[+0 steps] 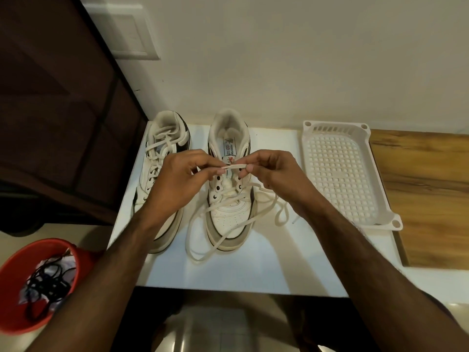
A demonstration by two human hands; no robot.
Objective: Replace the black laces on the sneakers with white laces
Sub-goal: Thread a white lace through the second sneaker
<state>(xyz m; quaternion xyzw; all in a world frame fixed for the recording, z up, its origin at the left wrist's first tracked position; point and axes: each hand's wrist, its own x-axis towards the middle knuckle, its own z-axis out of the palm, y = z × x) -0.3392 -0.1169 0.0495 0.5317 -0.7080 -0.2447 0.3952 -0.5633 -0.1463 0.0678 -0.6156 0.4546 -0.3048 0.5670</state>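
Both hands are pinching one white lace [234, 166] above the right sneaker [229, 199]: left hand [182, 174] at its tip, right hand [274, 171] beside. Long slack is trailing near the toe, so loops may be snagging or lacing unevenly.

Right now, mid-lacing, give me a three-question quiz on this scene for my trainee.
1. True or false: the left sneaker already carries a white lace.
2. What do the left hand and right hand pinch between them? A) a black lace B) the white lace C) the tray rim
3. Which container holds the black laces?

Key: 1 true. 2 B, above the right sneaker. 3 The red bowl, not the white tray.
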